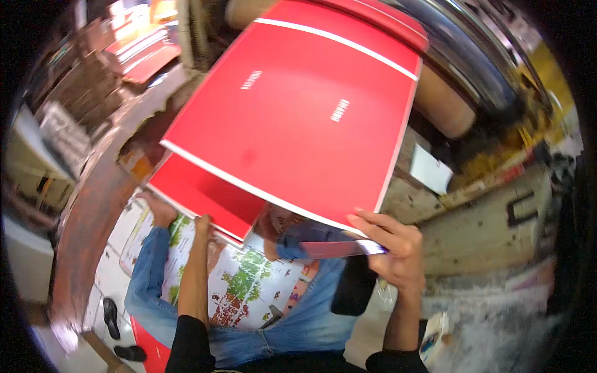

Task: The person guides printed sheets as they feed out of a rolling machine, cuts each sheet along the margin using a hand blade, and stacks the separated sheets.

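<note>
A large red printed sheet (292, 112) with white bands and small white lettering slopes down from a roller toward me. Beneath it shows a second red sheet (208, 196) with a white edge. My left hand (202, 225) grips the lower sheet's near edge, thumb on top and the other fingers hidden underneath. At the upper sheet's near right corner, the fingertips of my right hand (392, 245) touch the edge. That hand is closed around a long, flat, blade-like strip (336, 249), reddish and blurred, pointing left.
A dark shiny cylinder (472, 56) lies behind the sheets. A black phone (353, 289) rests by my right thigh. Printed sheeting (242, 286) covers the floor between my legs. Black sandals (112, 317) lie at lower left. A white card (431, 169) sits at the right.
</note>
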Action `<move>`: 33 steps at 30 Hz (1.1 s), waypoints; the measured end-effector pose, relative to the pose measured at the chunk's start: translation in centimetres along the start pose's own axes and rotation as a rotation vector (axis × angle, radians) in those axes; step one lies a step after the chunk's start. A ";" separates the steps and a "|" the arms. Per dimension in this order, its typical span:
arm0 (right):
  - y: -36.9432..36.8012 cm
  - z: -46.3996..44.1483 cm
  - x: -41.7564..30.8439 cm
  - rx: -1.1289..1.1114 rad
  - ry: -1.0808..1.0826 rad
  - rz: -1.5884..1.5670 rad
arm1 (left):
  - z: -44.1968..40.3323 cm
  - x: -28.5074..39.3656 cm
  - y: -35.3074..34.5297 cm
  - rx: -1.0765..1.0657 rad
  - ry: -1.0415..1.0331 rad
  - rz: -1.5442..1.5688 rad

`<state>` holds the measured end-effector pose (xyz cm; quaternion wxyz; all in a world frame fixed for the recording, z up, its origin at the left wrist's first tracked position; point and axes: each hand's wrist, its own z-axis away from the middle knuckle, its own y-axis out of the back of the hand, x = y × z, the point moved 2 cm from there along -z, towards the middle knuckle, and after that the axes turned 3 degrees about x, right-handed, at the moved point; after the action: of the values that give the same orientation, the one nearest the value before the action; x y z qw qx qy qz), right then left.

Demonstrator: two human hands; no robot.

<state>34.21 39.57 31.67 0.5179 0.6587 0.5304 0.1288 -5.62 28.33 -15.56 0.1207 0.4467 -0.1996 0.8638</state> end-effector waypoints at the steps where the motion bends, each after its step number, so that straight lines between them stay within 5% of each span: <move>1: 0.3 0.5 -0.5 -0.034 -0.009 0.006 | -1.2 -0.4 -0.4 -0.047 0.026 -0.238; 2: 0.3 1.0 -0.9 -0.070 -0.030 0.016 | -0.2 1.5 -0.3 -0.102 0.216 -0.359; 5: -0.7 2.7 -1.7 -0.019 -0.066 -0.032 | 1.7 3.7 -2.0 -0.241 -0.140 -0.839; 7: -1.7 3.6 -2.5 -0.027 -0.118 -0.073 | 7.7 6.7 -5.0 -0.474 -0.192 -0.786; 9: -2.9 4.2 -3.0 0.011 -0.075 -0.090 | 14.9 10.1 -7.7 -0.714 -0.116 -0.466; 12: -4.1 4.9 -4.1 0.014 -0.069 -0.107 | 24.4 14.1 -12.2 -1.130 0.265 0.742; 14: -4.3 5.2 -5.1 0.024 -0.123 -0.132 | 25.6 14.9 -11.7 -0.777 0.309 0.688; 18: -3.8 5.9 -5.0 -0.010 -0.107 -0.199 | 28.7 16.1 -14.6 -0.576 0.204 0.285; 20: -3.1 5.7 -3.1 -0.137 -0.041 -0.472 | 28.4 15.0 -12.9 -0.398 0.177 0.090; 22: 1.0 4.7 -0.5 -0.395 -0.407 -0.741 | 29.9 13.8 -13.1 -0.397 0.079 0.094; 24: 3.4 2.7 3.5 -0.276 -0.745 -0.936 | 32.2 15.6 -15.2 -0.370 0.125 0.128; 26: 5.5 0.5 8.5 -0.021 -0.895 -0.783 | 32.8 15.8 -14.8 -0.353 0.122 0.142; 30: 6.7 -5.5 18.6 0.480 -0.793 -0.565 | 34.6 16.4 -14.1 -0.370 0.154 0.136; 33: 6.0 -8.1 23.7 0.424 -0.771 -0.651 | 36.0 17.6 -14.2 -0.360 0.195 0.158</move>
<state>41.40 64.33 31.08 0.5436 0.5501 0.4928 -0.3987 15.87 25.27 21.02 0.1492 0.3150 -0.3723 0.8602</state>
